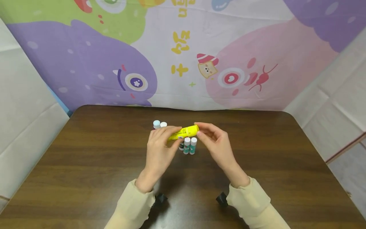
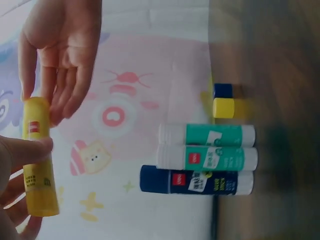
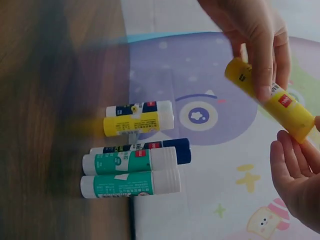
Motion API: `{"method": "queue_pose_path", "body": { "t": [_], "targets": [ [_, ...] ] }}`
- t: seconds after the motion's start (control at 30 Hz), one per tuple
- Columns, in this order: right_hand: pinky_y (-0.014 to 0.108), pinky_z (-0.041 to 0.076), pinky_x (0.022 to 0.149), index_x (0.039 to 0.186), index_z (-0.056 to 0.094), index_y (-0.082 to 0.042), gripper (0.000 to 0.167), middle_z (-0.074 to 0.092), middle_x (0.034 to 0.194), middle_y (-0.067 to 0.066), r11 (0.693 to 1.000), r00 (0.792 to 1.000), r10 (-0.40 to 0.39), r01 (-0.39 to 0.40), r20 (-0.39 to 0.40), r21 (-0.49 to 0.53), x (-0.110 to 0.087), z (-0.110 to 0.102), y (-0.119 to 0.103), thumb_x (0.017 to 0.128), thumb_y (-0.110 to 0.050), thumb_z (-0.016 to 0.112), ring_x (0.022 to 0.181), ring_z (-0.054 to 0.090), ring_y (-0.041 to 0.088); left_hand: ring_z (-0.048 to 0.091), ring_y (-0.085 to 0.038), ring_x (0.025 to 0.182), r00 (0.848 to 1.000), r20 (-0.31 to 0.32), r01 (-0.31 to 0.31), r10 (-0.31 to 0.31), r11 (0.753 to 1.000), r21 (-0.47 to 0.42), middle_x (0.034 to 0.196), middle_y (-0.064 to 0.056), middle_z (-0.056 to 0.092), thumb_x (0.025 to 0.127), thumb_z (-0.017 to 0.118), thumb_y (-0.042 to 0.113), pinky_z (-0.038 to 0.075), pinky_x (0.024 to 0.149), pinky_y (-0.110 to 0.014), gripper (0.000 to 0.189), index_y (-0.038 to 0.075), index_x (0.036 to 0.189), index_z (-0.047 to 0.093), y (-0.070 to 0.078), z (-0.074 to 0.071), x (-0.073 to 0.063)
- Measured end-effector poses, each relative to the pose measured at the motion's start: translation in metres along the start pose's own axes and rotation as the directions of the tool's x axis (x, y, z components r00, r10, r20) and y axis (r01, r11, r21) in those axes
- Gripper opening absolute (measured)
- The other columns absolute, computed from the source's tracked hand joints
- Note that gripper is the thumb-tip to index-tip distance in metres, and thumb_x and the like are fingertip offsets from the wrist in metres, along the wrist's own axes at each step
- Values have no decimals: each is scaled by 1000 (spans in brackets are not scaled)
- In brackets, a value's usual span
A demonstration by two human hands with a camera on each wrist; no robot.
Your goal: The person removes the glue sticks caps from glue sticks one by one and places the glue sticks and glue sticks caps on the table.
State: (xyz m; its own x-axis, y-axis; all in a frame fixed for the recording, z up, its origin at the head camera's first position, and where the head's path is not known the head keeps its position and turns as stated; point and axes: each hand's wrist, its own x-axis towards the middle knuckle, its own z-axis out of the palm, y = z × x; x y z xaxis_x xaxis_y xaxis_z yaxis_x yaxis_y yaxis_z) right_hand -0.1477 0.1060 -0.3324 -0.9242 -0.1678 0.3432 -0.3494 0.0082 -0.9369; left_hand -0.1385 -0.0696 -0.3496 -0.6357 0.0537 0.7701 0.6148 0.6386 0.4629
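A yellow glue stick [image 1: 188, 131] is held aloft, tilted, over the table. Around its body curl the fingers and thumb of my left hand [image 1: 160, 148]. With thumb and fingertips my right hand [image 1: 215, 143] pinches its far end, the yellow cap [image 2: 36, 111]. Just below it two teal glue sticks with white tops, one nearer the left [image 1: 186, 146] and one nearer the right [image 1: 193, 146], stand upright. Beside them a navy glue stick [image 2: 195, 181] with a navy top stands, mostly hidden by my left hand in the head view.
Farther back left stand a navy glue stick [image 3: 140, 108] and a yellow glue stick [image 3: 138, 124], both with white upper ends. A small navy piece [image 2: 223, 90] and a yellow piece [image 2: 223, 108], like caps, sit on the brown table [image 1: 271, 152]. A cartoon-print cloth [image 1: 183, 95] hangs behind.
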Motion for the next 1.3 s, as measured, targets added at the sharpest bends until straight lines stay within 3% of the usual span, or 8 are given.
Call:
{"method": "queue_pose_path", "body": {
  "t": [0.17,0.37,0.57,0.9,1.3],
  "targets": [
    [20,50,76,111,60,6,30,63,100,20,999,1000,18,-19,-11,-40,-1,1,1,83,-5,64,83,60,11,59,-20,86,995,-43,-90,94,992,89,92,-4,67,65,80,4,39,77,-34,30,6,93,69,2,-3,1],
    [20,50,76,109,61,5,30,64,99,18,995,1000,-8,7,-15,-99,-3,-1,3,81,-4,65,83,61,10,60,-20,85,991,-57,-115,122,988,105,91,-4,68,66,79,3,40,77,-34,26,5,90,69,5,-3,1],
    [21,51,75,107,64,1,29,65,99,15,985,997,-75,71,-21,-157,-4,-2,7,79,-2,67,84,63,9,62,-19,86,994,-47,-94,98,992,85,91,-4,69,66,79,3,41,77,-33,26,5,90,69,6,-2,0],
    [25,51,77,108,64,0,30,63,101,12,980,993,-117,114,-6,-165,-4,-3,6,78,0,67,88,63,13,64,-19,84,999,-39,-33,34,999,30,91,-4,70,63,81,5,43,78,-33,32,6,93,70,4,-1,-2],
    [22,52,73,106,64,2,30,64,102,13,956,987,-161,160,19,-245,-4,-5,-5,75,6,67,87,63,17,64,-18,85,997,72,38,-38,999,9,92,-2,70,63,81,8,43,77,-32,36,8,97,70,1,-5,0]
  ]
}}
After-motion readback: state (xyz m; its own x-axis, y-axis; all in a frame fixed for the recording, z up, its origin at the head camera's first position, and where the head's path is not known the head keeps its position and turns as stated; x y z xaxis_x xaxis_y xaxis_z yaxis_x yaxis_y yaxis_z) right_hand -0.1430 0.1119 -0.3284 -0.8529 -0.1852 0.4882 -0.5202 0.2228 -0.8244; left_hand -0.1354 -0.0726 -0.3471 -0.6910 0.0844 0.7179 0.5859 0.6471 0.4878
